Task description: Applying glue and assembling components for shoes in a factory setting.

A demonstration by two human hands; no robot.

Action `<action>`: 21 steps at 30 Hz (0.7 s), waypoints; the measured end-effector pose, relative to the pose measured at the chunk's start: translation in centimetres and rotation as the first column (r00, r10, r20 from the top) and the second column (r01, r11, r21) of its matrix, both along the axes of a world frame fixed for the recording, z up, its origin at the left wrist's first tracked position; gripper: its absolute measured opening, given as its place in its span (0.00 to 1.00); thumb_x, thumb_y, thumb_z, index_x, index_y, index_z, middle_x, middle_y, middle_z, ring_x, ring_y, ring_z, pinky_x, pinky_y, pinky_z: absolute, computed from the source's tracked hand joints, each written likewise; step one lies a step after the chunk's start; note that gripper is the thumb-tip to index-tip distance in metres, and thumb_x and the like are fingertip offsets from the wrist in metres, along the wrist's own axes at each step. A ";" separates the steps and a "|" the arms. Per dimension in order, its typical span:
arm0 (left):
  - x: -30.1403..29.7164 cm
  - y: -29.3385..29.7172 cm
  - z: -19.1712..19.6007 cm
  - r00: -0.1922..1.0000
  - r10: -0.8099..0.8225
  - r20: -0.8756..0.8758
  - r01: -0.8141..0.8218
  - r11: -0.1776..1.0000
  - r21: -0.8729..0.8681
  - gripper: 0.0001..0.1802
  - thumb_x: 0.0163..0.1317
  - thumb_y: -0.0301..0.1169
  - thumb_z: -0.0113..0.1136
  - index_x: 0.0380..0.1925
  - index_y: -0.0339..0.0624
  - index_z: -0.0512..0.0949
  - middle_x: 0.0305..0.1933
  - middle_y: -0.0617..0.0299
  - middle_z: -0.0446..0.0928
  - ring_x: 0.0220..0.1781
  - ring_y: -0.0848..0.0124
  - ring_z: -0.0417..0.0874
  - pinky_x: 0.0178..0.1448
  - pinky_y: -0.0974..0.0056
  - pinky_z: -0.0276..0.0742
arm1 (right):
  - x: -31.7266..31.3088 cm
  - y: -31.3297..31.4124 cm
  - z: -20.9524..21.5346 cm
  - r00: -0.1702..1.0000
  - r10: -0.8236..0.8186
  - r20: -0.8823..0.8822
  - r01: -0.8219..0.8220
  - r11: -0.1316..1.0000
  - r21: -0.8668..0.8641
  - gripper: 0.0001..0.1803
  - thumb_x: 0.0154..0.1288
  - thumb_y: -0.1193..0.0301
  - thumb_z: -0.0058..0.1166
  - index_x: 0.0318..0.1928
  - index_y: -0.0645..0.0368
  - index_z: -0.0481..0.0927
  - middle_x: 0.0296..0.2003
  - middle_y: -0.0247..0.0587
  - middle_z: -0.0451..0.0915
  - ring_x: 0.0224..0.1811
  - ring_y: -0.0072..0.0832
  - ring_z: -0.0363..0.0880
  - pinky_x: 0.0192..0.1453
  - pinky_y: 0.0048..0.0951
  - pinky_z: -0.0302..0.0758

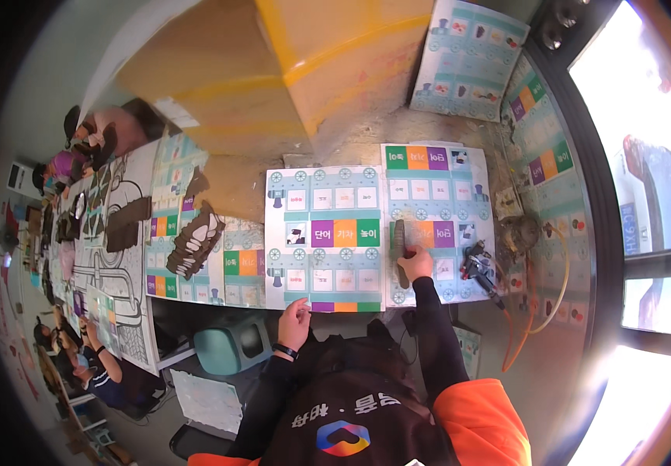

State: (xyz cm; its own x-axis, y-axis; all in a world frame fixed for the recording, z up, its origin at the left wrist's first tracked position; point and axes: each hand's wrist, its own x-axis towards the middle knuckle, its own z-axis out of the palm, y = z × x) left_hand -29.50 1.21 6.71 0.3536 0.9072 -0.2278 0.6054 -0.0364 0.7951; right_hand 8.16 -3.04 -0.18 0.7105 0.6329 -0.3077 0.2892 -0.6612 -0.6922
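A printed sheet point(324, 268) in teal and white, with purple, orange and green blocks, lies on the table before me. A second such sheet point(436, 210) adjoins it on the right. My right hand point(415, 264) is closed on a long, narrow grey-brown piece point(399, 233) standing along the seam between them; its exact kind is unclear. At the front edge of the left sheet is my left hand point(294, 322), fingers loosely bent and slightly apart, with nothing visible in them. Whether its fingertips touch the sheet's edge is hard to see.
Right of the sheets sits a dark hand tool point(479, 268) with an orange hose. Several dark cut pieces point(199, 241) lie on the left. Large brown cardboard point(219, 109) rises behind. A teal stool point(231, 346) stands below the table. Other people point(102, 361) work far left.
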 end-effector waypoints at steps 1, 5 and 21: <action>-0.8 0.6 0.0 1.000 -0.013 0.008 0.013 1.000 -0.021 0.18 0.65 0.22 0.60 0.55 0.39 0.78 0.41 0.58 0.85 0.39 0.70 0.86 0.44 0.66 0.81 | -0.7 0.3 0.8 1.000 0.010 -0.023 -0.010 1.000 0.020 0.27 0.43 0.65 0.73 0.47 0.62 0.85 0.38 0.51 0.88 0.42 0.43 0.88 0.51 0.39 0.82; -3.2 5.4 0.4 0.978 0.044 0.206 -0.002 0.979 -0.201 0.19 0.67 0.24 0.62 0.58 0.38 0.76 0.45 0.59 0.84 0.47 0.72 0.85 0.52 0.66 0.82 | -8.0 4.9 4.6 0.922 0.086 -0.377 0.025 0.960 0.279 0.22 0.50 0.72 0.72 0.46 0.68 0.84 0.37 0.44 0.88 0.39 0.28 0.87 0.48 0.30 0.81; -28.4 28.9 6.5 0.437 0.504 0.745 -0.035 0.837 -0.546 0.14 0.62 0.22 0.65 0.48 0.37 0.79 0.43 0.65 0.80 0.45 0.77 0.82 0.51 0.69 0.80 | -47.8 33.1 15.4 0.560 0.634 -0.533 -0.428 0.772 0.470 0.18 0.64 0.79 0.64 0.53 0.70 0.80 0.42 0.38 0.85 0.42 0.21 0.83 0.48 0.25 0.80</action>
